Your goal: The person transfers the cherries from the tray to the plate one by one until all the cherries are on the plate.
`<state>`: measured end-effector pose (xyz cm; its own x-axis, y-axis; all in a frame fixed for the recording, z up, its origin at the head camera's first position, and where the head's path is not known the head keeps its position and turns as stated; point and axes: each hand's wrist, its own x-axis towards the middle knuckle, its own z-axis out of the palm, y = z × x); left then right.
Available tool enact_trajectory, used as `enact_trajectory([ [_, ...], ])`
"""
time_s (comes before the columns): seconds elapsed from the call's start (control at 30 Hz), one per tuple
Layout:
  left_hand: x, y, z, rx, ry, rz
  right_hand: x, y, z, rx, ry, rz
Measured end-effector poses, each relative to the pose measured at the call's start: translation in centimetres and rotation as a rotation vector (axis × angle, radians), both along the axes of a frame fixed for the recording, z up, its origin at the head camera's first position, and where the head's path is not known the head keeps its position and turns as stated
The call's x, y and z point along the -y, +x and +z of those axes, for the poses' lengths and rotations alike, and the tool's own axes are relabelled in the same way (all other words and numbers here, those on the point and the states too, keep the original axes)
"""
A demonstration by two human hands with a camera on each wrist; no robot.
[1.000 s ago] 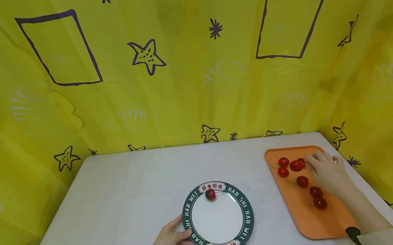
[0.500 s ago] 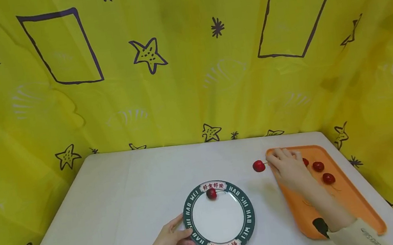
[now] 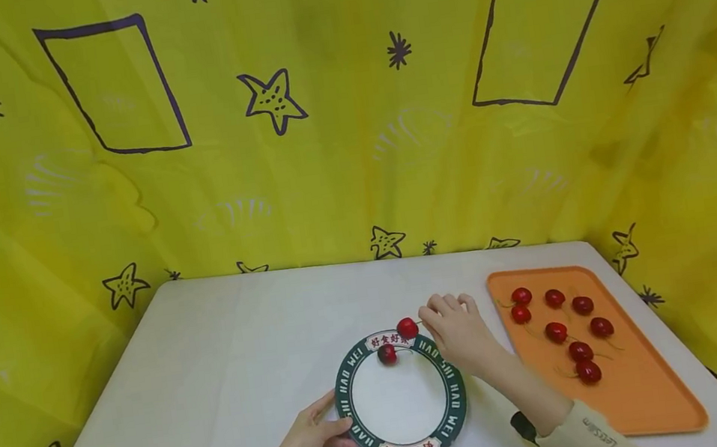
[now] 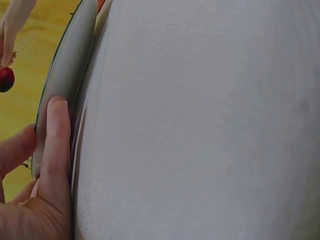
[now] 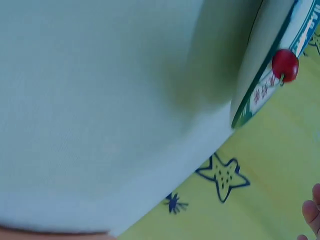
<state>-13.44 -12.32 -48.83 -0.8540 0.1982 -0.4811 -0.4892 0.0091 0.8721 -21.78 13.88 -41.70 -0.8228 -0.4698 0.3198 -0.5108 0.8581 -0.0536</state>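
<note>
A yellow curtain (image 3: 332, 174) printed with dark starfish and shell outlines rises beyond the plate. The table under the plate has a white cover (image 3: 264, 334). Right of the plate lies an orange rectangular tray (image 3: 640, 398), apart from it, bearing eight stemmed cherries (image 3: 556, 332). The landmark itself is a round plate (image 3: 398, 399) with a white centre and a green lettered rim.

At the plate's near left edge, the left hand (image 3: 311, 440) grasps the rim, thumb on top and a finger against the outer underside. At its far right edge, the right hand (image 3: 459, 331), with a pale sleeve (image 3: 583, 432) and a dark wristband (image 3: 523, 426), pinches a stem; its red cherry (image 3: 407, 328) is over the plate's far rim, though contact cannot be told. Just inside that rim rests a darker cherry (image 3: 387, 354), its stem pointing right.
</note>
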Motion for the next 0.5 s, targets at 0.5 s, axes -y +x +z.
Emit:
enact_trajectory([
  [0.5,0.2,0.1,0.1,-0.024,0.032,-0.018,4.7,1.0,-1.7,0.020,0.076,0.074],
])
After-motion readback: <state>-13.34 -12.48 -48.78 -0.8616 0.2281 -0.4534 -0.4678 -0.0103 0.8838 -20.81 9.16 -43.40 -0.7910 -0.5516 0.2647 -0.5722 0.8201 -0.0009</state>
